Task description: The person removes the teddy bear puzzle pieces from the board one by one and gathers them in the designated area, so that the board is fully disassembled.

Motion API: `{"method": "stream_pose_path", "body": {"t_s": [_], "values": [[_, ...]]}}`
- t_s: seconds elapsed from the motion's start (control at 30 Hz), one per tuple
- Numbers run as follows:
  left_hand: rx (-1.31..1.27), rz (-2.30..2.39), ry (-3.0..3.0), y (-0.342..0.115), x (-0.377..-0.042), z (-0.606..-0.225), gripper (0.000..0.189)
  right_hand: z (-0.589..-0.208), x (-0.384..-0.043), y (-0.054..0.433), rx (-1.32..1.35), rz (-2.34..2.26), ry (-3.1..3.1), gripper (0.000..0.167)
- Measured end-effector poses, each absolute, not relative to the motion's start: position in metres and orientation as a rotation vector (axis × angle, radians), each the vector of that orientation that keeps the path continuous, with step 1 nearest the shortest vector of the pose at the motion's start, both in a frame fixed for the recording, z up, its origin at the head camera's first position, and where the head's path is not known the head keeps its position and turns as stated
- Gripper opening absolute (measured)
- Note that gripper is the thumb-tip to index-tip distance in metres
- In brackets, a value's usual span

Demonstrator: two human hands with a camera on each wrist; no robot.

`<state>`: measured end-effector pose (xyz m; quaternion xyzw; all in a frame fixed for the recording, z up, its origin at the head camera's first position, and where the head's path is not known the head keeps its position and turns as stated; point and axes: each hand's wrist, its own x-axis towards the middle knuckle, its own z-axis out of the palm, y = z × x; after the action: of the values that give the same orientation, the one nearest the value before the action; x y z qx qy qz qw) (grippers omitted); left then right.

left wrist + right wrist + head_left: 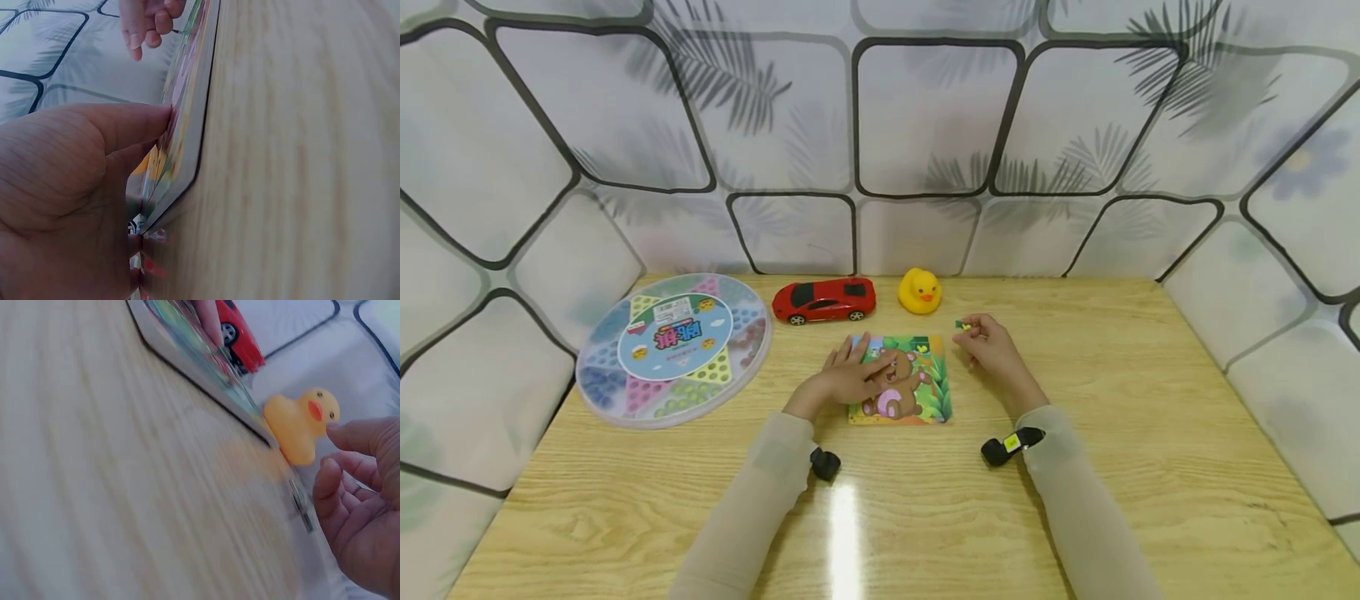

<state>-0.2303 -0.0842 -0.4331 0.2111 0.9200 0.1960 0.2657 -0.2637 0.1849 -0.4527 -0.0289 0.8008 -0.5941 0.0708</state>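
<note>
A square jigsaw puzzle board with a brown bear picture lies flat on the table. My left hand rests on its left part, fingers spread toward the upper left edge and thumb across the bear. To the right of the board, a small green and yellow puzzle piece shows at the fingertips of my right hand. In the right wrist view that piece lies low at the tabletop, with a gap between thumb and forefinger of the right hand just above it.
Behind the board stand a red toy car and a yellow rubber duck. A round Chinese checkers set in clear plastic lies at the left. Patterned cloth walls border the wooden table at the back and sides.
</note>
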Motion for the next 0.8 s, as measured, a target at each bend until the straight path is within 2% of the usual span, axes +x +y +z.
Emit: {"method": "stream_pose_path", "body": {"t_s": [0.3,0.8], "values": [[0.574,0.509,2.498,-0.083,-0.23,-0.433,0.059,-0.441,-0.251,0.153,-0.404,-1.624,2.363,0.038],[0.573,0.532,2.524,-0.085,-0.231,-0.437,0.066,-0.451,-0.247,0.131,-0.304,-1.417,2.463,0.035]]}}
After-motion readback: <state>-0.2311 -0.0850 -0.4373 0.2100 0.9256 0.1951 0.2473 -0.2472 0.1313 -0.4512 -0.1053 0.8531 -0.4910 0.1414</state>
